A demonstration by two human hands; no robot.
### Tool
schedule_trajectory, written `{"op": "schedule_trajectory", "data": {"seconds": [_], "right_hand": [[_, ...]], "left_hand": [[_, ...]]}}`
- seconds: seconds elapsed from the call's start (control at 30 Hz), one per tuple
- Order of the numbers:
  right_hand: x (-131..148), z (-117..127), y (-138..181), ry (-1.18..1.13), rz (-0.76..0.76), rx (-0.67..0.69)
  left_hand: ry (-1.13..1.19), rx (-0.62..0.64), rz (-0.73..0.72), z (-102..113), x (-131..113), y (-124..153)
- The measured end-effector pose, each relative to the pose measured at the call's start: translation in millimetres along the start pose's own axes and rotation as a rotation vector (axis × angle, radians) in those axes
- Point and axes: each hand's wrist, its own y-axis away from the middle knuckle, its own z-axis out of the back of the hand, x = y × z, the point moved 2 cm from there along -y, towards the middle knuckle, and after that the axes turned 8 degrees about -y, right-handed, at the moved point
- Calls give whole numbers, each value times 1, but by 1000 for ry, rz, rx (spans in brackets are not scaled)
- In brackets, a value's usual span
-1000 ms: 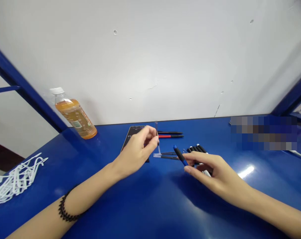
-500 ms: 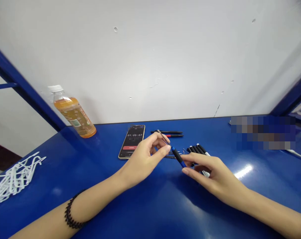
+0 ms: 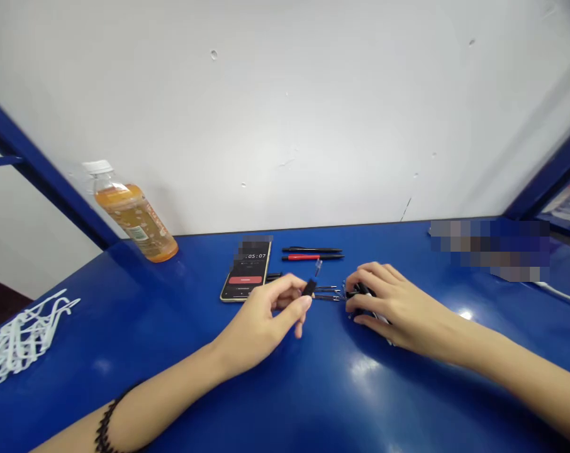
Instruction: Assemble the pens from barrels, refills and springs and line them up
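Note:
My left hand (image 3: pixel 270 314) is closed in a pinch on a pen part (image 3: pixel 312 283), a black barrel with a blue tip pointing up and away. My right hand (image 3: pixel 384 302) rests palm down on the blue table (image 3: pixel 285 390), its fingers curled over a cluster of black pen barrels (image 3: pixel 363 292). Thin refills (image 3: pixel 327 292) lie on the table between the two hands.
A phone (image 3: pixel 247 277) showing a timer lies just beyond my left hand. A black pen and a red pen (image 3: pixel 313 253) lie side by side near the wall. An orange drink bottle (image 3: pixel 129 214) stands at the back left. White plastic pieces (image 3: pixel 21 340) are piled at the left edge.
The black and blue pen part has passed from my right hand into my left. My right hand has moved away onto the pile of black barrels.

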Motion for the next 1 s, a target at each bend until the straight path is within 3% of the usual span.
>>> {"op": "schedule_trajectory", "data": {"seconds": [0.1, 0.2, 0.4, 1.0], "right_hand": [[1, -9, -2, 27, 18, 14], [7, -12, -4, -33, 4, -35], [15, -7, -2, -203, -98, -91], [13, -10, 0, -248, -62, -128]], "left_hand": [[-271, 11, -39, 2, 6, 8], [-379, 52, -107, 2, 10, 12], [-376, 76, -114, 0, 12, 12], [-417, 72, -133, -1, 9, 13]]}}
